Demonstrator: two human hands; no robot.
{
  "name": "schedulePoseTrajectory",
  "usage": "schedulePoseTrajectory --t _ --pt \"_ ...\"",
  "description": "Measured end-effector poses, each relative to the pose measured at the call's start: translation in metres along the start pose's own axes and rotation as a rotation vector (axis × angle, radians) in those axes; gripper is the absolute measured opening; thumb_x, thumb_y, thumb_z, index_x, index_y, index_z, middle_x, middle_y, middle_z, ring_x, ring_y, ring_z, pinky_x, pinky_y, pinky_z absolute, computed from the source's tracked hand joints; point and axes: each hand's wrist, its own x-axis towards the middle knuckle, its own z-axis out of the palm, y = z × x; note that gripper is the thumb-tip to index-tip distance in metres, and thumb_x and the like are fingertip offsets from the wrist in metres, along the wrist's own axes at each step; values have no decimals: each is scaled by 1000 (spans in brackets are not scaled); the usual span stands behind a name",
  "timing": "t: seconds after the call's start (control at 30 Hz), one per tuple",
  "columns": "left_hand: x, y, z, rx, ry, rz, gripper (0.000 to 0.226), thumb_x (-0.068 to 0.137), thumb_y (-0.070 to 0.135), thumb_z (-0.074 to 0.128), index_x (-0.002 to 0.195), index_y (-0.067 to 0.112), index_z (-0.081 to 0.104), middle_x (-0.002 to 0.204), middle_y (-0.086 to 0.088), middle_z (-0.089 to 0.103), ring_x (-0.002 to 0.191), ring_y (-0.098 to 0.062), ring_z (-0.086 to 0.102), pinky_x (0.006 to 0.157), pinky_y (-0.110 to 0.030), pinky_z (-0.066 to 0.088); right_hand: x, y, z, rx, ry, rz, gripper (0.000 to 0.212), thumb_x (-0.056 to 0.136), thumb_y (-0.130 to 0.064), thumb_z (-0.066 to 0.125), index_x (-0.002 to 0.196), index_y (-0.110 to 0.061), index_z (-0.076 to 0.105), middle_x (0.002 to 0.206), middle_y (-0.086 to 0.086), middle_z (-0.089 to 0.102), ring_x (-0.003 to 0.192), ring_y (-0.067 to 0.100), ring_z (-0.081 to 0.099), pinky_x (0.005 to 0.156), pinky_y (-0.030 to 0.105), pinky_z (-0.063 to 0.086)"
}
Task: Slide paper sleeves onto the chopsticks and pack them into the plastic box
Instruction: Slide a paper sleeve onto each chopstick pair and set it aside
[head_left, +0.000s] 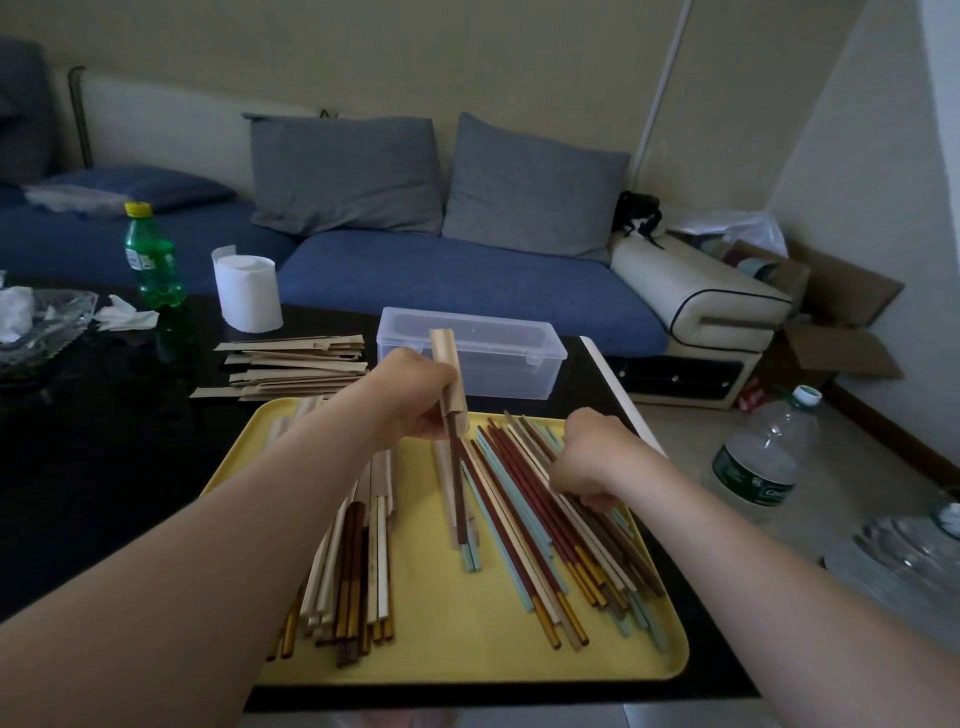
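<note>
Two forearms span one yellow tray of two chopstick piles: left grip clasps one paper sleeve, one brown chopstick partly inserted; right grip curls into the right pile, hold indiscernible; one plastic box stands behind.

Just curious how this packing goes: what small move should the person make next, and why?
Probably lift one matching chopstick with the right hand and slide it into the paper sleeve. The left hand grips that sleeve with one brown chopstick showing below it, while the right hand curls on the loose chopsticks on the tray.
</note>
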Motion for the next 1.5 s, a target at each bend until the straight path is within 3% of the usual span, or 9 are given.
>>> schedulePoseTrajectory --t 0.23,0.33,0.43,0.63,0.87,1.0,1.13,1.23,1.5 --pt "2 -3 -3 -21 -33 -13 26 107 24 59 121 2 61 104 -19 76 82 -26 80 79 -47 66 -4 -3 -4 116 -49 -32 25 96 -30 77 98 -20 55 100 5 68 87 18 72 74 31 63" --pt "2 -3 -3 -50 -25 -15 27 107 24 59 124 4 60 106 -17 76 83 -26 80 78 -48 67 -4 -6 -6 178 30 -125 26 93 -39 76 93 -17 62 85 0 68 71 13 64 59 28 47" --pt "3 -4 -4 -73 1 -2 26 106 19 59 128 5 59 107 -16 75 86 -25 80 79 -47 66 -11 -14 -10 313 68 -212 28 95 -36 72 85 -11 76 68 2 75 58 13 69 55 27 51" --pt "3 -4 -9 -181 74 53 22 105 12 60 124 3 60 109 -18 72 92 -27 78 70 -38 66 -31 -21 -19 346 -328 -357 21 103 -23 68 109 -4 76 92 14 83 64 17 74 56 26 57" --pt "-2 1 -13 -317 110 62 14 107 11 56 120 6 52 111 -19 71 93 -27 77 73 -38 65 -31 -20 -20 229 -494 -289 20 103 -19 67 113 -5 76 97 13 83 71 18 76 63 27 60" --pt "-3 0 -14 -294 69 58 14 107 12 58 117 4 55 112 -19 72 89 -26 79 70 -37 66 -28 -20 -16 323 -428 -278 18 102 -18 69 111 -5 78 95 12 83 72 17 75 66 28 61" --pt "-8 2 -10 -235 -102 13 24 104 10 62 125 -2 62 111 -23 76 89 -27 80 67 -35 65 -21 -24 -5 640 -237 -267 8 97 -12 79 102 -7 76 84 11 81 70 18 75 67 31 64" --pt "-12 4 -9 -182 -183 -15 20 104 9 63 120 -2 66 108 -21 78 93 -29 79 71 -36 66 -15 -27 2 837 -124 -249 26 92 -8 85 107 -9 64 87 14 79 72 23 77 68 38 66" --pt "-4 -1 -22 -148 -49 0 20 100 9 68 116 -2 67 93 -19 80 84 -27 80 64 -33 65 -18 -27 -7 709 -305 -196 35 86 6 84 113 -8 66 95 17 82 84 30 83 81 44 69"
